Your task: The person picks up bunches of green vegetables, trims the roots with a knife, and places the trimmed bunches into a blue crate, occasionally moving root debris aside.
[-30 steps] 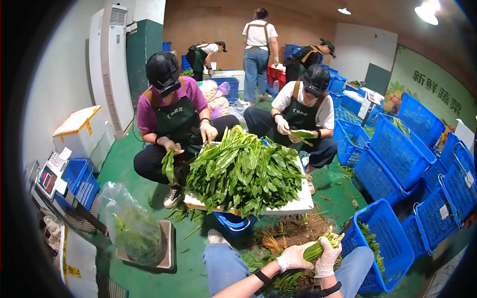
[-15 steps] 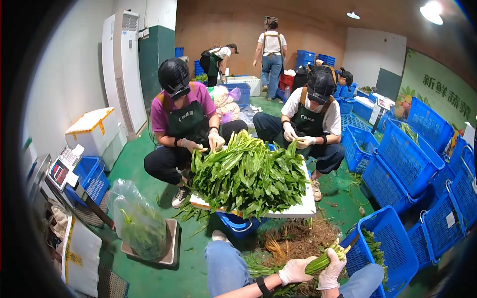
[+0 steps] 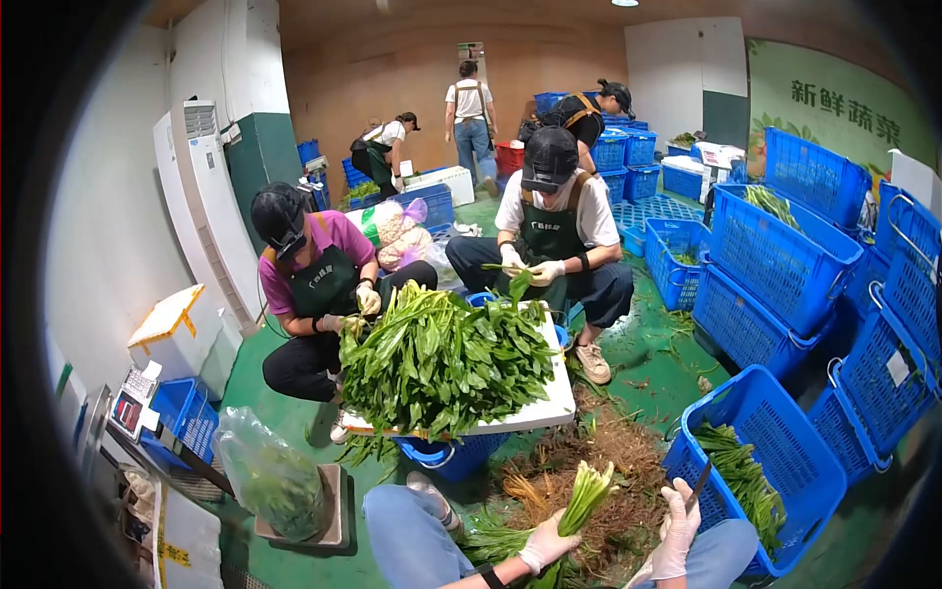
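Observation:
My gloved left hand (image 3: 549, 543) is wrapped round a bunch of leafy greens (image 3: 587, 499), whose pale cut-looking stem ends point up and to the right. The bunch's leaves trail down past my wrist. My gloved right hand (image 3: 675, 535), a little way off to the right, is closed on a knife (image 3: 700, 484) with a dark, narrow blade pointing up. Its handle is hidden by my fingers. Beneath both hands, brown roots and trimmings (image 3: 628, 466) lie heaped on the floor. More greens (image 3: 481, 540) lie left of my left hand.
A blue crate (image 3: 800, 432) holding greens stands to my right. Ahead, a white board (image 3: 545, 393) bears a large heap of leafy greens (image 3: 442, 358); two co-workers sit behind it. A filled plastic bag (image 3: 275, 481) rests on a scale at left. Stacked blue crates (image 3: 775, 245) line the right.
My right hand has come away from the stem ends and moved down with the knife. My left hand now holds the bunch more upright. The camera view has shifted.

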The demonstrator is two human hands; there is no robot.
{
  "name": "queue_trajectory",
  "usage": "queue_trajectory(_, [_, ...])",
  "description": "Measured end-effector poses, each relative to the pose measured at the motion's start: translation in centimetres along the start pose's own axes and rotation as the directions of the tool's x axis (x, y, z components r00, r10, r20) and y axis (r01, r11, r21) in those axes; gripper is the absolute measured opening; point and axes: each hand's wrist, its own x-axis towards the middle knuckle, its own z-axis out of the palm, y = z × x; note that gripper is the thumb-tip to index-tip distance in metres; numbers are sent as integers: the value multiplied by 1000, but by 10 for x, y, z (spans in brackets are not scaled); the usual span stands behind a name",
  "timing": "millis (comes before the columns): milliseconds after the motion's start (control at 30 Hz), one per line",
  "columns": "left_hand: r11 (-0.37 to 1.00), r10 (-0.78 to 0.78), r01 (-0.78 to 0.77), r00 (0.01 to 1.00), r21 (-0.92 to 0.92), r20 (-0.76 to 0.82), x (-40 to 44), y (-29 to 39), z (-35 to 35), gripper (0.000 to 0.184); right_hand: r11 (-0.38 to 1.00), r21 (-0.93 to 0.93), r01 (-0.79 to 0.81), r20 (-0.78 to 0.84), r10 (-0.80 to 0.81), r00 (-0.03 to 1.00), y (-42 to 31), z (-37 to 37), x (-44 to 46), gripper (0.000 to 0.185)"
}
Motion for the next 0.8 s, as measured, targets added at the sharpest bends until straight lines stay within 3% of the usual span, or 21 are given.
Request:
queue_trajectory(100, [999, -27, 27, 999, -28, -25, 6, 32, -11, 55, 994, 61, -90, 32, 88, 996, -27, -13, 4, 33])
queue_trajectory(167, [999, -41, 39, 997, -22, -64, 11, 44, -17, 52, 996, 88, -14, 31, 11, 999, -15, -23, 22, 31])
queue_trajectory(233, [998, -62, 60, 996, -30, -68, 14, 42, -17, 51, 997, 77, -22, 31, 19, 999, -47, -18, 23, 30])
queue_trajectory(333, [991, -29, 14, 993, -134, -116, 18, 18, -11, 47, 990, 127, 61, 48, -67, 997, -39, -29, 52, 30])
queue_trajectory(467, [911, -157, 108, 983, -398, -93, 17, 16, 4, 40, 984, 115, 133, 35, -138, 990, -24, -22, 70, 29])
queue_trajectory(533, [915, -147, 83, 980, -394, -133, 15, 42, 18, 37, 993, 111, 26, 181, -46, 982, -27, -9, 52, 34])
queue_trajectory(567, [955, -125, 79, 981, -284, -149, 17, 51, 25, 37, 988, 128, -84, 304, 41, 952, -31, -4, 38, 53])
queue_trajectory(667, [999, -34, 41, 981, 31, -190, 20, 96, 42, 48, 989, -143, 43, 449, 26, 893, -7, 6, 14, 85])
queue_trajectory(700, [987, 91, -56, 969, 153, -230, 27, 89, 53, 54, 979, -203, 21, 381, 60, 923, -3, 12, 7, 101])
queue_trajectory(733, [944, 167, -84, 956, 320, -243, 31, 83, 62, 55, 947, -284, 151, 379, -34, 925, -4, 12, 5, 100])
queue_trajectory(767, [926, 213, -107, 940, 361, -266, 29, 94, 70, 48, 890, -366, 273, 374, -128, 919, -8, 14, 3, 99])
queue_trajectory(800, [907, 260, -137, 927, 399, -271, 28, 105, 77, 40, 890, -269, 367, 331, -273, 903, -12, 21, 4, 86])
